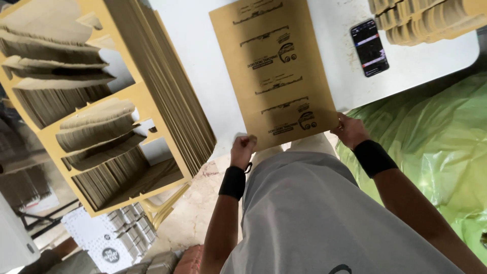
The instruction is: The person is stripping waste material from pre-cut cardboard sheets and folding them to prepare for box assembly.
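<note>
— One printed cardboard sheet (276, 71) was all the person had in hand. It lay flat on the white worktop (203, 61), near edge hanging a little over the worktop's near rim. The left hand (242, 150) was curled shut around the near left corner, the right hand (350, 131) pinched the near right corner, thumb on top. Both wrists wore black bands.

— How far along did it look?

— Early, I'd judge. The sheet looked whole and flat, no part pressed out or folded that I could see. On the left a tall stack of cut cardboard sheets (127, 101) stood on edge, leaning, with panels already missing from them, so some work looked done there. At the far right corner sat a pile of shaped cardboard pieces (431, 20). Whether those came from that stack, I couldn't say.

— Any containers?

— Only one, maybe. Green plastic bagging (431, 142) bulged on the right, beside the worktop; what it held I couldn't see. Below the leaning stack were bundles of white printed flat cartons (114, 238) on the floor. A phone (369, 47) lay on the worktop, right of the sheet, screen lit.
</note>
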